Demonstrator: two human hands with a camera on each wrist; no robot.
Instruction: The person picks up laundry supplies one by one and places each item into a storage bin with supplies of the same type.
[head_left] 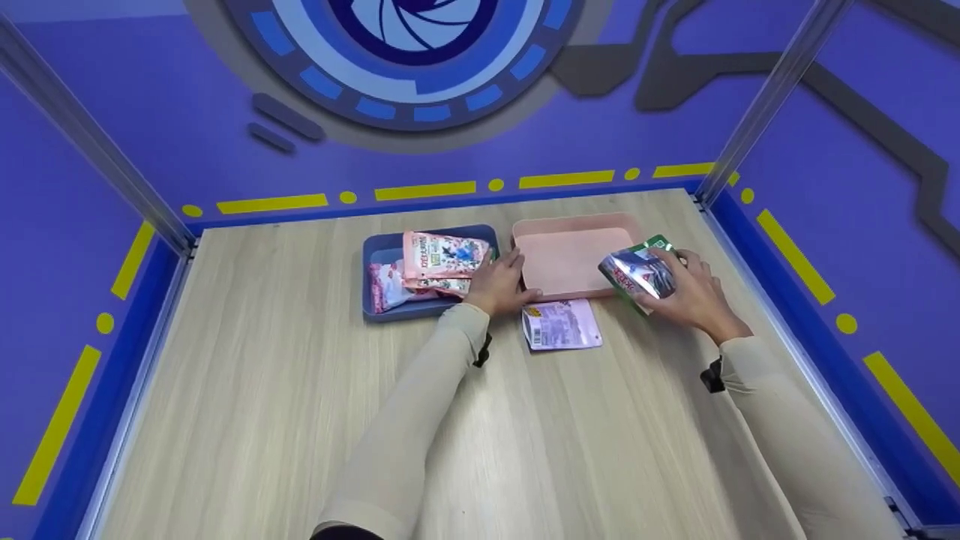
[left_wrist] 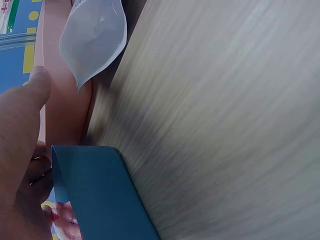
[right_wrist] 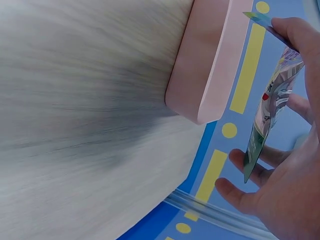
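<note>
My right hand [head_left: 694, 294] pinches a green snack pouch [head_left: 628, 279] with a shiny printed front, above the right end of the pink tray [head_left: 566, 294]. The right wrist view shows this pouch [right_wrist: 267, 107] edge-on between the thumb and fingers. Where the two trays meet, my left hand [head_left: 498, 285] lies over the right rim of the blue tray [head_left: 420, 313]. Its thumb [left_wrist: 40, 85] is at the pink tray's near rim, and its fingers are partly hidden. Pink-and-white printed pouches [head_left: 442, 255] are piled inside the blue tray.
A lilac pouch [head_left: 562, 325] lies on the wooden table [head_left: 262, 390] against the pink tray's front. Blue-purple panels [head_left: 637, 142] with yellow marks wall in the table at the back and sides.
</note>
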